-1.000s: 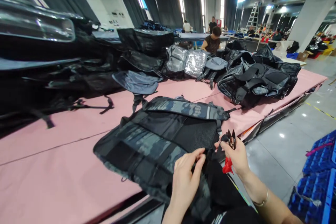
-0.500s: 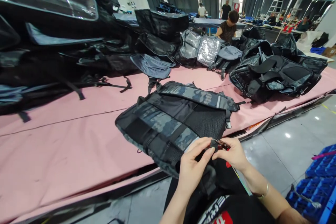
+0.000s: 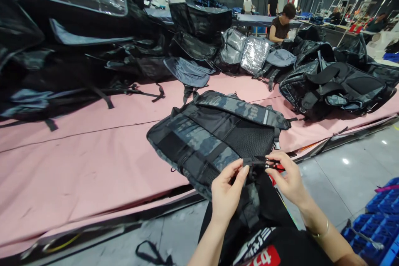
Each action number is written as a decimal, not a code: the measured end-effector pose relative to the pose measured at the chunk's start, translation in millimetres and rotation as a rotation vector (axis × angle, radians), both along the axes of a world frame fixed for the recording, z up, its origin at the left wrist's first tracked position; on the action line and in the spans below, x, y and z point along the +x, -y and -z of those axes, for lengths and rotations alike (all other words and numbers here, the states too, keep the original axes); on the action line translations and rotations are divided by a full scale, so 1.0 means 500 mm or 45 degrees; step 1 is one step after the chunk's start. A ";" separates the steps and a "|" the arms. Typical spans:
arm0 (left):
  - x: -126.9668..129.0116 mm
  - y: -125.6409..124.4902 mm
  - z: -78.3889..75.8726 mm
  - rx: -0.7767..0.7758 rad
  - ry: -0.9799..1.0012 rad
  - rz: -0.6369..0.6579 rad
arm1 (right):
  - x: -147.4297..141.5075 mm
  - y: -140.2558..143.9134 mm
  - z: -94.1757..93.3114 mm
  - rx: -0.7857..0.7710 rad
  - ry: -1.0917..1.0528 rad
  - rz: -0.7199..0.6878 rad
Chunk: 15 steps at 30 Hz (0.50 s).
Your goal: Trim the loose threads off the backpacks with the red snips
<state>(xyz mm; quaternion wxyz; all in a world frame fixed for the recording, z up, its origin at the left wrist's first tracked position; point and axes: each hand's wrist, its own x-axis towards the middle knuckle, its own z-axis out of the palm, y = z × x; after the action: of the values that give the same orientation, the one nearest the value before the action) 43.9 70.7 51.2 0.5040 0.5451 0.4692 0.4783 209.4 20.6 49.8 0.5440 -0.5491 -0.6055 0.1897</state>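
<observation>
The strap end (image 3: 253, 161) lies left to right between my hands, my left hand (image 3: 227, 191) pinching it, my right hand (image 3: 288, 178) holding thread snips (image 3: 270, 163) against it, at the camouflage backpack's (image 3: 215, 137) near edge.

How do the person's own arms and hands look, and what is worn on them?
Both forearms are bare, with no sleeves and no gloves. The left hand has no ring or watch that I can see. The right hand has a thin gold-coloured bangle at the wrist.

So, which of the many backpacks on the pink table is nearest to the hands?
The camouflage-patterned backpack lying flat at the pink table's near edge; the left hand and right hand hold its strap. Others lie farther back.
</observation>
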 end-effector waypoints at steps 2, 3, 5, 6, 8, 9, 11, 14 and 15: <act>0.002 0.002 0.004 0.051 -0.062 -0.017 | 0.004 -0.002 -0.006 0.021 0.056 -0.053; 0.003 0.003 0.006 0.078 -0.086 -0.019 | 0.007 -0.004 -0.008 0.028 0.073 -0.067; 0.004 0.004 0.009 0.133 -0.123 -0.015 | 0.013 -0.006 -0.011 0.029 0.098 -0.083; 0.004 0.004 0.011 0.164 -0.140 -0.012 | 0.016 -0.007 -0.011 0.019 0.107 -0.087; 0.004 0.003 0.012 0.223 -0.175 -0.006 | 0.019 -0.007 -0.010 -0.011 0.119 -0.080; 0.004 0.002 0.012 0.247 -0.190 -0.005 | 0.019 -0.006 -0.009 -0.029 0.120 -0.072; 0.005 0.001 0.011 0.277 -0.212 0.005 | 0.017 -0.005 -0.006 -0.059 0.098 -0.048; 0.006 0.002 0.009 0.274 -0.231 0.016 | 0.012 -0.003 0.000 -0.093 -0.001 -0.007; 0.006 0.002 0.009 0.266 -0.234 0.011 | 0.010 -0.002 0.001 -0.098 -0.042 -0.003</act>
<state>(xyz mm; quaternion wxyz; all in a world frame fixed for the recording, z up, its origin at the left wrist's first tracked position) 46.9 69.7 46.4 0.4016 0.6380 0.4587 0.4704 214.6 21.6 49.3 0.5321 -0.5656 -0.5893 0.2228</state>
